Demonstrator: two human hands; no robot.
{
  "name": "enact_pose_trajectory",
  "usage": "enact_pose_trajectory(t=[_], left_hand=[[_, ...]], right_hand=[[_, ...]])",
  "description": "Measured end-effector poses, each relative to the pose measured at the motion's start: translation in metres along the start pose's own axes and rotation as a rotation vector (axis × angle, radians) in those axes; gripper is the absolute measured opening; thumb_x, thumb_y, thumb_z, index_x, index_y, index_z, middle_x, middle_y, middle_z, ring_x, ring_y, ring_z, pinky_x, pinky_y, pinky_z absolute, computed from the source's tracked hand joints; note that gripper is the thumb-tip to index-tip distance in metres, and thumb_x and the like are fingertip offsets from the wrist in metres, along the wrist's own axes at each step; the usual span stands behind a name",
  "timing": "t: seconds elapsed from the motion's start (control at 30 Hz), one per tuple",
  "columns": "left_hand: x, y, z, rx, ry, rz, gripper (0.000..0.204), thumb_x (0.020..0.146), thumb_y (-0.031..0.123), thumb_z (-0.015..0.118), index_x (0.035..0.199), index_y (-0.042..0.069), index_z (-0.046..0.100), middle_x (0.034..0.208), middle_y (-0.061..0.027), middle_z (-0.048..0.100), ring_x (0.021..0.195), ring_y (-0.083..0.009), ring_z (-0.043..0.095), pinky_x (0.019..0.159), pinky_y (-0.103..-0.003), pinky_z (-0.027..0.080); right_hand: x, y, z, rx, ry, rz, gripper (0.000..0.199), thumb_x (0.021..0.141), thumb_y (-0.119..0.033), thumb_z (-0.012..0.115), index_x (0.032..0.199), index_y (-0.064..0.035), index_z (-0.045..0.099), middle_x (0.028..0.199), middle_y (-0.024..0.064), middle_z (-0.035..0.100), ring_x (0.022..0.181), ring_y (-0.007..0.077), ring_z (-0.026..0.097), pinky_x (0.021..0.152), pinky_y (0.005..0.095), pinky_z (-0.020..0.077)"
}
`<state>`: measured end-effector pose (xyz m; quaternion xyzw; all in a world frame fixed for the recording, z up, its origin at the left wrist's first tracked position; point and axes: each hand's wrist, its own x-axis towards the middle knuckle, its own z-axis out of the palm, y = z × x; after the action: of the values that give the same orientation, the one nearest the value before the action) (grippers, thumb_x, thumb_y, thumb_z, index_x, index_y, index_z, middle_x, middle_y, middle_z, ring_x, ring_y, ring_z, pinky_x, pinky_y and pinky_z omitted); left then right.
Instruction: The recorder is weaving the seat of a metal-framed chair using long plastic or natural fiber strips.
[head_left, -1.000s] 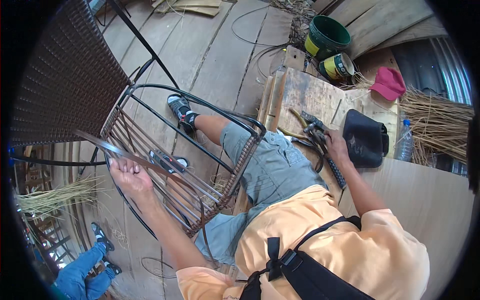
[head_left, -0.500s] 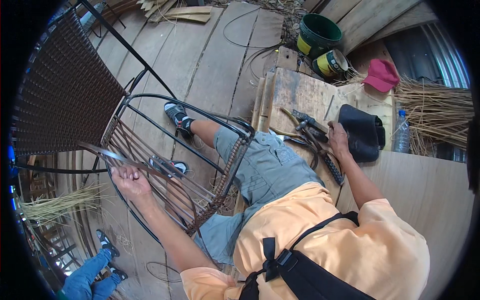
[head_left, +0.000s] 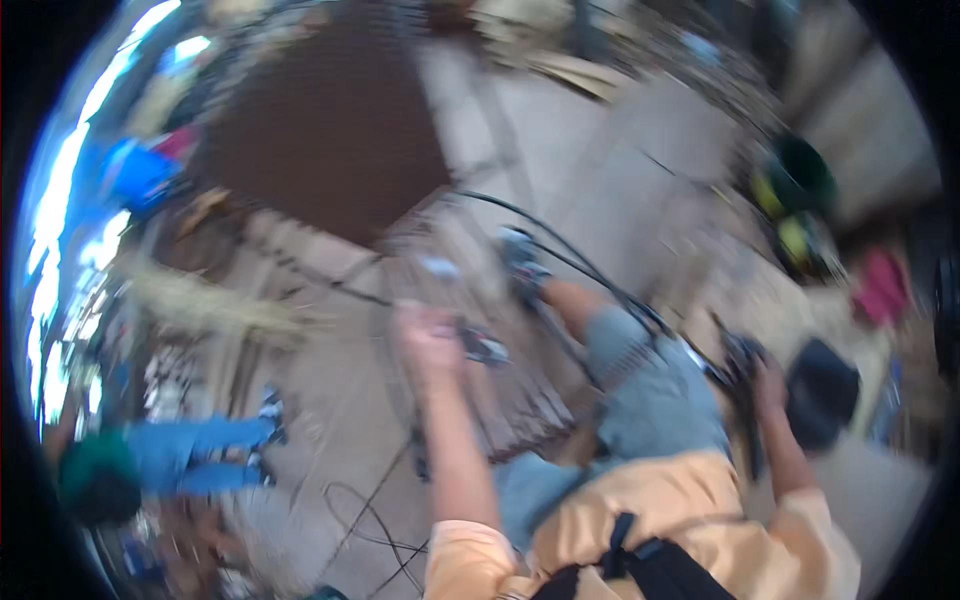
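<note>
Motion smears the whole head view. A chair with a dark brown woven back point(head_left: 325, 130) stands on its side of me to the left, its slatted seat point(head_left: 500, 385) between my left arm and my legs. My left hand point(head_left: 430, 340) is at the seat's left edge, in a compact, closed shape; what it grips, if anything, is lost in the blur. My right hand point(head_left: 768, 388) rests by dark hand tools point(head_left: 742, 360) on the wooden bench, beside a black pouch point(head_left: 822, 393). Its fingers are too smeared to read.
A green bucket point(head_left: 803, 172), a yellow-and-dark can point(head_left: 805, 243) and a red cap point(head_left: 881, 287) lie beyond the bench. Pale strands point(head_left: 205, 295) and a person in blue trousers point(head_left: 205, 445) are at left. Loose dark strands point(head_left: 375, 530) curl on the floor.
The whole view has swung left and blurred, so the chair and bench appear farther right. My right hand now appears closer to the tools. My left hand stays by the seat's edge.
</note>
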<state>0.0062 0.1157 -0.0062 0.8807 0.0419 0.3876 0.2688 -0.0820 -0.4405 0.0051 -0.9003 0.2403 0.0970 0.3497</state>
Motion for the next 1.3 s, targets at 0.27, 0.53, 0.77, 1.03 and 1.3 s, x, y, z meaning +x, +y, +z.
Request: enact_pose_trajectory(t=[0.27,0.53,0.77,1.03,1.3], left_hand=[[0.004,0.086,0.001,-1.305,0.137,-0.919,0.031,0.090,0.023,0.046,0.062,0.014,0.037,0.055,0.0033,0.035,0.045,-0.0079,0.033,0.048,-0.023,0.033],[0.009,0.090,-0.001,-1.276,0.085,-0.897,0.033,0.090,0.027,0.045,0.060,0.014,0.037,0.053,0.0025,0.034,0.046,-0.0079,0.034,0.045,-0.023,0.029],[0.019,0.082,0.002,-1.446,0.217,-0.966,0.034,0.088,0.024,0.045,0.058,0.016,0.032,0.050,0.0031,0.029,0.044,-0.0108,0.032,0.054,-0.028,0.037],[0.014,0.082,-0.007,-1.619,0.341,-1.131,0.035,0.089,0.024,0.046,0.059,0.017,0.031,0.052,0.0055,0.026,0.044,-0.0087,0.029,0.050,-0.027,0.035],[0.022,0.087,-0.021,-1.690,0.314,-1.112,0.037,0.085,0.028,0.048,0.054,0.016,0.031,0.045,0.0023,0.025,0.041,-0.0127,0.025,0.063,-0.032,0.036]], right_hand=[[0.031,0.134,-0.017,-0.617,0.062,-0.261,0.036,0.084,-0.015,0.051,0.118,-0.0065,0.048,0.088,0.0147,0.060,0.086,0.0350,0.058,0.072,0.0404,0.0462],[0.078,0.029,-0.082,1.051,-0.257,-0.033,0.039,0.084,-0.018,0.056,0.121,-0.0133,0.046,0.084,0.0023,0.059,0.075,0.0112,0.057,0.060,0.0282,0.0475],[-0.015,-0.206,0.021,0.806,-0.743,-0.248,0.035,0.077,-0.009,0.054,0.110,-0.0027,0.049,0.076,0.0041,0.052,0.062,0.0131,0.050,0.055,0.0268,0.0420],[0.020,-0.335,0.158,0.143,-0.714,-0.673,0.031,0.089,-0.030,0.044,0.080,-0.0018,0.052,0.056,0.0032,0.048,0.046,0.0112,0.045,0.041,0.0263,0.0368],[0.043,-0.411,0.213,0.080,-0.744,-0.590,0.039,0.090,-0.031,0.044,0.073,0.0015,0.055,0.057,0.0087,0.055,0.045,0.0168,0.053,0.041,0.0307,0.0411]])
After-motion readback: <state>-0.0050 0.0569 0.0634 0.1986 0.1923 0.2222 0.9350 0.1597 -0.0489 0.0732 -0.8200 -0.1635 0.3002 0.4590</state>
